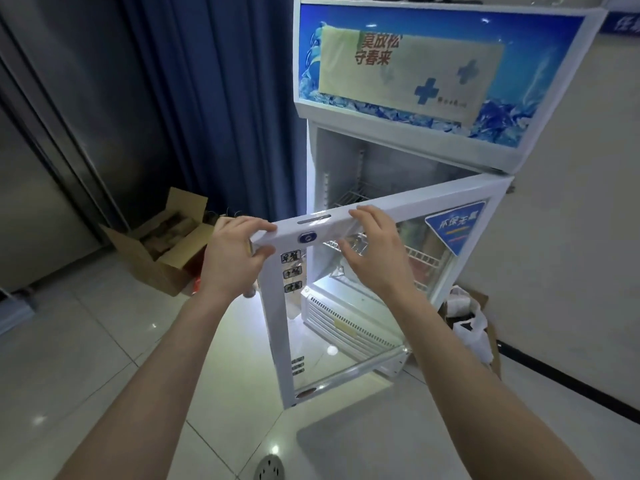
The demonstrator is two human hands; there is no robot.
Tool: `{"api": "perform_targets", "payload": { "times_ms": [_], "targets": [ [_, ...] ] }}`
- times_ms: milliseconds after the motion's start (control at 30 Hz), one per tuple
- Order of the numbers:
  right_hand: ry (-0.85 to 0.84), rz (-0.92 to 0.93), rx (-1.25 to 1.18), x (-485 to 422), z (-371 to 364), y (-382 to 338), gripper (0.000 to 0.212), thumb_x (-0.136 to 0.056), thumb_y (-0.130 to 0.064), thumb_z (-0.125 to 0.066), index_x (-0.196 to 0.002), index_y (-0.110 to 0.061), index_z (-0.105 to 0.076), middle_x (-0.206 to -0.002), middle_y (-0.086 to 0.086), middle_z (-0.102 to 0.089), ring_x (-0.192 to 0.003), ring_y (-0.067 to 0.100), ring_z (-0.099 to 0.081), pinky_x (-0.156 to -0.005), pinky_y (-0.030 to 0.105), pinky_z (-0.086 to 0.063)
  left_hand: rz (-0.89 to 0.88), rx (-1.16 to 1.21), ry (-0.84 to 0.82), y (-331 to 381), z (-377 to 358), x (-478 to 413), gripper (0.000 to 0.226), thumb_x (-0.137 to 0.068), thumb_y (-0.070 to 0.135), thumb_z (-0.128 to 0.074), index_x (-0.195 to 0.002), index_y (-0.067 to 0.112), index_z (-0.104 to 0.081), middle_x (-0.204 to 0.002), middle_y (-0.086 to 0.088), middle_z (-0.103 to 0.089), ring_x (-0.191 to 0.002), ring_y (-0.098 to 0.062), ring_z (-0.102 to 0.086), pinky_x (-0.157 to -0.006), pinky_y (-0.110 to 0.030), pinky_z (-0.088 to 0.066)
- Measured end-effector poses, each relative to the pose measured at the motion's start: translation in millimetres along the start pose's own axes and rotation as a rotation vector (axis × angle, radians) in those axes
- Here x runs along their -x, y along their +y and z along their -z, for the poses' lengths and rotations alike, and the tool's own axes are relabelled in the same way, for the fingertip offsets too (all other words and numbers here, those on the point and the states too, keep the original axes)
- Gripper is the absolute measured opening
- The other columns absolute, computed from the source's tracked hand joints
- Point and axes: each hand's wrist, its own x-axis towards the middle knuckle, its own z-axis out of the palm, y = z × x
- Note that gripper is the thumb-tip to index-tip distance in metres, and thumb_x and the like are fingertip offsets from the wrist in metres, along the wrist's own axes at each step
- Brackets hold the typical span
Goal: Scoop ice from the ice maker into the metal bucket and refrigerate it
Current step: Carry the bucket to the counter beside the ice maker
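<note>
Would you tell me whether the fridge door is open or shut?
Open: the door stands swung out from the fridge, shelves exposed; left hand and right hand grip its top edge.

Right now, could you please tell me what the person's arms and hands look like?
The left hand and right hand wear no gloves, and no ring, watch or bracelet shows. The left forearm and right forearm are bare along their visible length, with no sleeve in view.
</note>
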Motion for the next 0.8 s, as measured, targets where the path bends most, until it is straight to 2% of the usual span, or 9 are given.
{"api": "perform_targets", "payload": {
  "times_ms": [233, 333, 467, 667, 800],
  "targets": [
    [0.081, -0.012, 0.154, -86.5, -65.8, 22.3, 0.041, -0.092, -0.024, -0.078, -0.131, -0.014, -0.069, -0.13, -0.003, -0.063, -0.124, 0.02, -0.053, -0.115, 0.043, -0.044, -0.076, 0.007, -0.023, -61.4, -31.6, -111.0, 0.032, -0.093, 0.017, -0.084, -0.124, 0.025, -0.08, -0.132, 0.005, -0.073, -0.126, -0.021, -0.056, -0.106, -0.049, -0.055],
    [0.098, -0.027, 0.219, -113.7, -87.6, 31.9, 0.042, -0.095, -0.025, -0.074, -0.135, -0.014, -0.067, -0.132, -0.002, -0.063, -0.127, 0.023, -0.053, -0.116, 0.048, -0.042, -0.148, -0.011, 0.007, -81.5, -53.6, -153.9, 0.033, -0.091, 0.013, -0.083, -0.123, 0.023, -0.08, -0.13, -0.001, -0.065, -0.125, -0.024, -0.056, -0.103, -0.046, -0.055],
    [0.11, -0.038, 0.3, -141.1, -110.4, 41.1, 0.052, -0.095, -0.026, -0.074, -0.143, -0.014, -0.061, -0.139, 0.0, -0.059, -0.133, 0.02, -0.046, -0.124, 0.053, -0.035, -0.254, -0.082, 0.028, -97.3, -80.8, -200.4, 0.046, -0.086, 0.011, -0.085, -0.13, 0.019, -0.074, -0.121, -0.004, -0.057, -0.116, -0.027, -0.053, -0.096, -0.048, -0.056],
    [0.117, -0.06, 0.387, -176.5, -134.0, 62.9, 0.06, -0.097, -0.029, -0.072, -0.152, -0.013, -0.054, -0.153, 0.004, -0.053, -0.146, 0.026, -0.042, -0.13, 0.054, -0.022, -0.295, -0.041, -0.08, -107.7, -114.3, -254.1, 0.065, -0.086, 0.02, -0.083, -0.146, 0.019, -0.059, -0.139, -0.004, -0.051, -0.133, -0.027, -0.047, -0.112, -0.049, -0.05],
    [0.099, -0.056, 0.477, -196.5, -148.9, 81.6, 0.068, -0.098, -0.032, -0.067, -0.159, -0.014, -0.045, -0.163, 0.007, -0.044, -0.156, 0.026, -0.033, -0.133, 0.053, -0.014, -0.318, -0.033, -0.104, -111.4, -137.4, -284.2, 0.07, -0.082, 0.021, -0.081, -0.147, 0.019, -0.056, -0.147, -0.007, -0.05, -0.14, -0.03, -0.046, -0.116, -0.053, -0.046]
  ]
}}
